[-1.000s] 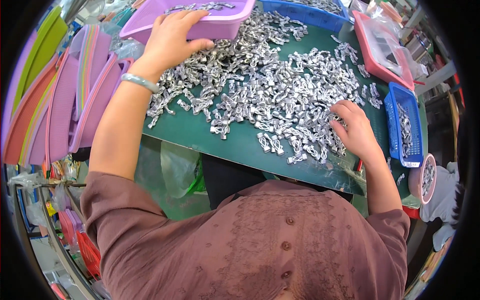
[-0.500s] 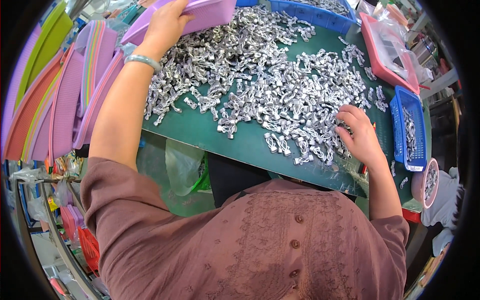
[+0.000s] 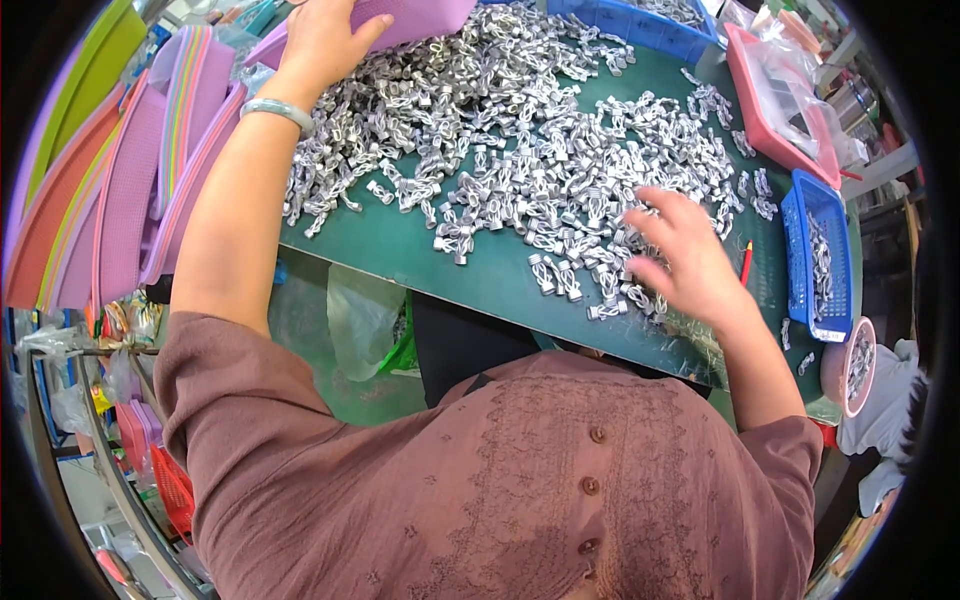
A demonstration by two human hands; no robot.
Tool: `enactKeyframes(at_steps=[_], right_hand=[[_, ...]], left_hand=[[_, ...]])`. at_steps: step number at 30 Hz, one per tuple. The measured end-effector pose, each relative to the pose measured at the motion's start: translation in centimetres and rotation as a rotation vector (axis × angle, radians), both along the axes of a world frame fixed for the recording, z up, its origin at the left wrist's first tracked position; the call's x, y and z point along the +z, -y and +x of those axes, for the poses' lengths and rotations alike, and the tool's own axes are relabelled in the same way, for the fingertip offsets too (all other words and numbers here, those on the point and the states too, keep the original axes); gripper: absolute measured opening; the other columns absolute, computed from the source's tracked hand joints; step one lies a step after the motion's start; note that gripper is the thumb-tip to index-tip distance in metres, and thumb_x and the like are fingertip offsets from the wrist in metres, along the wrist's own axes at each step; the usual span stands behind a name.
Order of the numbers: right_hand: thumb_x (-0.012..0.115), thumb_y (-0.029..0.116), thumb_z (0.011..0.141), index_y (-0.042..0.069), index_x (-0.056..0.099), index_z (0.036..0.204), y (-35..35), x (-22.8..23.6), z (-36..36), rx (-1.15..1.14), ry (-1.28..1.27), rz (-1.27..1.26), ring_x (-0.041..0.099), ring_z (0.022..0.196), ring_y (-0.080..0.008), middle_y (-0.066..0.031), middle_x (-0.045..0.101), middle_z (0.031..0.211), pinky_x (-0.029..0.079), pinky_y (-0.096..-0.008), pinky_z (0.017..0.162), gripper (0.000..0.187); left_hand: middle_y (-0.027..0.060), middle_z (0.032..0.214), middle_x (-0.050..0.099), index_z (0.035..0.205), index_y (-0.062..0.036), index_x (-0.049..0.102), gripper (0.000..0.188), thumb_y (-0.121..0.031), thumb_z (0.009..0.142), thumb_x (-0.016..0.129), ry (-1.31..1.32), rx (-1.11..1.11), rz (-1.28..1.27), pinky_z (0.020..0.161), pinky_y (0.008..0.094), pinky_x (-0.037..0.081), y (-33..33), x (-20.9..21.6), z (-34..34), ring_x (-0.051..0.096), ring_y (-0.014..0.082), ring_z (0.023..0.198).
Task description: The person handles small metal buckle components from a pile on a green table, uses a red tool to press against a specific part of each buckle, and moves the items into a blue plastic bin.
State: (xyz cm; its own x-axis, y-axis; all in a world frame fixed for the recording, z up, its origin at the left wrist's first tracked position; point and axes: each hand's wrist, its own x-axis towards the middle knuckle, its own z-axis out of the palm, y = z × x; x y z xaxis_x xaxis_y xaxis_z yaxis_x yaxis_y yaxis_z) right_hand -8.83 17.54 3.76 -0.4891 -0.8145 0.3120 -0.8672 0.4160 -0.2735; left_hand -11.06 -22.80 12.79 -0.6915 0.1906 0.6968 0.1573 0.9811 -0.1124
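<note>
A wide heap of small silver-grey pieces (image 3: 540, 180), each with a ridged cap-like end and a looped end, covers much of the green table (image 3: 420, 250). At the far left, my left hand (image 3: 325, 45) is at the side of a purple plastic basket (image 3: 420, 22). Its thumb lies against the basket wall, and the other fingers run out of sight toward the rim. Over the right part of the heap is my right hand (image 3: 685, 255), slightly blurred, with its fingers apart. Nothing shows in its grasp.
Purple, orange and green baskets (image 3: 130, 190) are stacked on the left. A blue tray (image 3: 640, 30) stands at the back, a pink tray (image 3: 780, 110) at back right. Along the right edge are a blue basket (image 3: 820, 255) and a pink bowl (image 3: 852, 370) with pieces. A red pencil (image 3: 747, 262) lies nearby.
The purple basket has shifted away from me, and my left thumb sticks out more. My right hand has moved left over the pieces, uncovering the red pencil.
</note>
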Motion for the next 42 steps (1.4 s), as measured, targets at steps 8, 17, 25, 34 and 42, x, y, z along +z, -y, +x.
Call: enactKeyframes(at_steps=[8,17,25,34,42], right_hand=[[0.068,0.035,0.069,0.017,0.057,0.110,0.6,-1.2,1.6,0.149,-0.073,0.217,0.038,0.118,-0.0307,-0.0084,0.046,0.124,0.027,-0.0521,0.096,0.046],[0.068,0.027,0.070,0.018,0.057,0.107,-1.0,-0.9,0.7,0.080,-0.014,0.260,0.035,0.122,-0.0298,-0.0043,0.046,0.125,0.026,-0.0543,0.097,0.040],[0.065,0.011,0.070,0.013,0.056,0.108,-3.3,-1.0,-0.8,-0.065,-0.121,0.191,0.036,0.121,-0.0324,-0.0083,0.046,0.126,0.026,-0.0504,0.098,0.039],[0.067,0.016,0.070,0.012,0.052,0.119,-4.4,-1.6,-0.2,-0.110,-0.008,0.118,0.029,0.125,-0.0388,-0.0163,0.034,0.136,0.023,-0.0492,0.101,0.052],[0.070,0.022,0.068,0.009,0.050,0.121,-3.8,-1.6,0.9,-0.109,0.042,0.127,0.026,0.127,-0.0403,-0.0182,0.031,0.137,0.022,-0.0495,0.102,0.057]], left_hand=[[0.0143,0.086,0.060,0.100,-0.0034,0.058,0.038,-0.034,0.079,0.064,0.200,0.036,0.164,0.068,0.0368,0.044,0.6,0.2,-1.1,0.057,0.0285,0.076],[0.0210,0.095,0.059,0.096,-0.0009,0.060,0.036,-0.030,0.075,0.064,0.077,-0.046,0.027,0.081,0.0419,0.043,-1.5,1.4,0.7,0.056,0.0359,0.092],[0.0173,0.112,0.054,0.115,-0.0017,0.051,0.037,-0.022,0.085,0.056,-0.244,0.056,0.123,0.091,0.0361,0.038,0.4,-1.6,7.3,0.051,0.0300,0.105],[0.0222,0.129,0.037,0.127,-0.0079,0.044,0.056,-0.039,0.082,0.054,0.199,0.585,0.378,0.098,0.0482,0.028,-0.2,-18.1,14.9,0.035,0.0380,0.119],[0.0263,0.125,0.038,0.114,-0.0055,0.055,0.052,-0.042,0.078,0.061,0.251,0.474,0.474,0.098,0.0469,0.029,-2.9,-17.2,14.4,0.035,0.0416,0.115]])
